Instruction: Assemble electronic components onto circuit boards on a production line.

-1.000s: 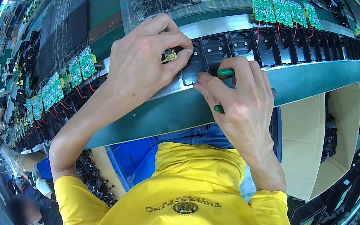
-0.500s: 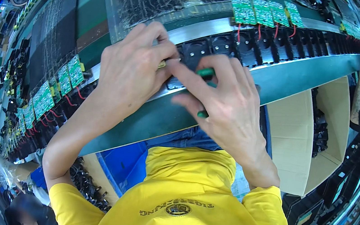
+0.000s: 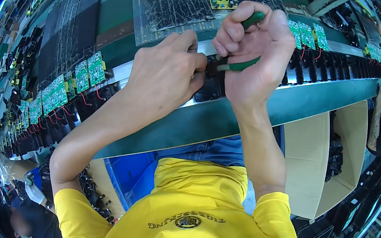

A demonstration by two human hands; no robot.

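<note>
Pliers (image 3: 237,65) sit clenched in the right hand (image 3: 258,46), green handles poking out, while the left hand (image 3: 165,74) presses the black housing (image 3: 210,85) beside them.

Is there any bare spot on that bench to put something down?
Bare room: the teal front ledge right of the right hand, and the dark green strip left of the clear tray. Crowded: the black housings and green circuit boards in rows.
</note>
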